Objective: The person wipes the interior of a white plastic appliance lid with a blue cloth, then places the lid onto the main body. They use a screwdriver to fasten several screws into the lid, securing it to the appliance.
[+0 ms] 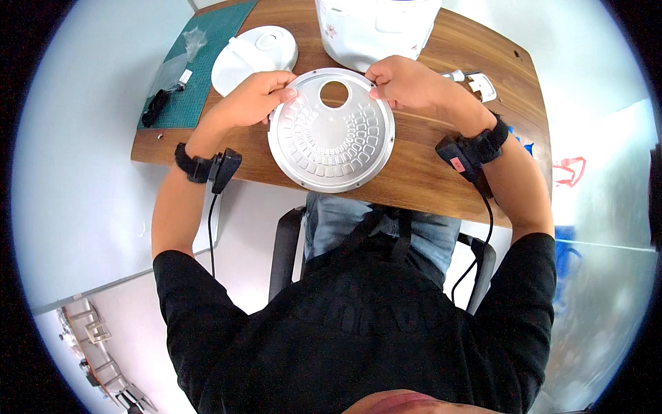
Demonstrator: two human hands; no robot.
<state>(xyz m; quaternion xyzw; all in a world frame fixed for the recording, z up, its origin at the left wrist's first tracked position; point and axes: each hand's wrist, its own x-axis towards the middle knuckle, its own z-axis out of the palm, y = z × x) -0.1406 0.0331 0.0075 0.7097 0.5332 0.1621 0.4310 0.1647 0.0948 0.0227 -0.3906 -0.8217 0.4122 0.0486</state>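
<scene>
Holding metal disc (331,138): left fingers (285,95), right fingers (378,92); pink-labelled wrist device (456,159).

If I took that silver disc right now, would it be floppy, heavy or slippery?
The disc is probably stiff: it looks like pressed metal with raised shapes. It seems likely light for its size, as the left hand and right hand pinch only its edge. Its shiny face may be somewhat slippery.

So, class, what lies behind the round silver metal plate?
The brown wooden table shows through the round hole in the plate; whatever lies behind its solid metal is covered and cannot be seen.
</scene>
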